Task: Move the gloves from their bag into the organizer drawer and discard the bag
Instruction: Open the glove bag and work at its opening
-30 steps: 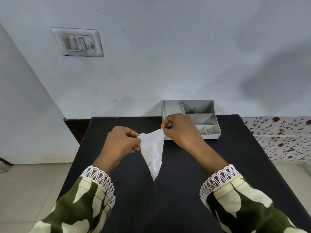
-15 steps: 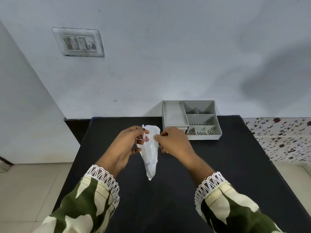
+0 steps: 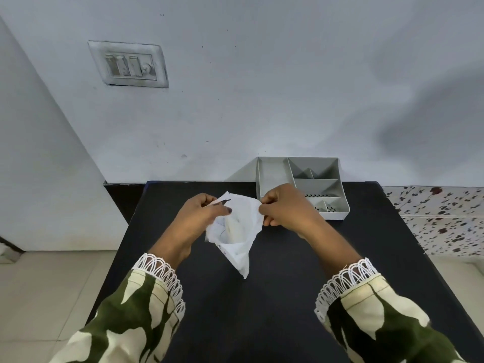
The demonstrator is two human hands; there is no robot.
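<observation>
A small white plastic bag (image 3: 237, 237) hangs above the black table (image 3: 275, 297), its mouth pulled apart at the top and its tip pointing down. My left hand (image 3: 201, 218) pinches the bag's left edge. My right hand (image 3: 285, 210) pinches the right edge. Something pale, cream-coloured, shows inside the bag; I cannot make out its shape. The grey organizer drawer (image 3: 272, 174), split into several compartments, stands at the table's back edge, just behind my right hand. Its compartments look empty.
A white wall rises right behind the table, with a switch plate (image 3: 128, 64) at upper left. Tiled floor lies to the left of the table. A speckled surface (image 3: 445, 218) adjoins the table on the right.
The bag was stretched flat between my hands, then brought narrow as they came together. Now my hands have parted again and the bag's mouth is spread wide.
</observation>
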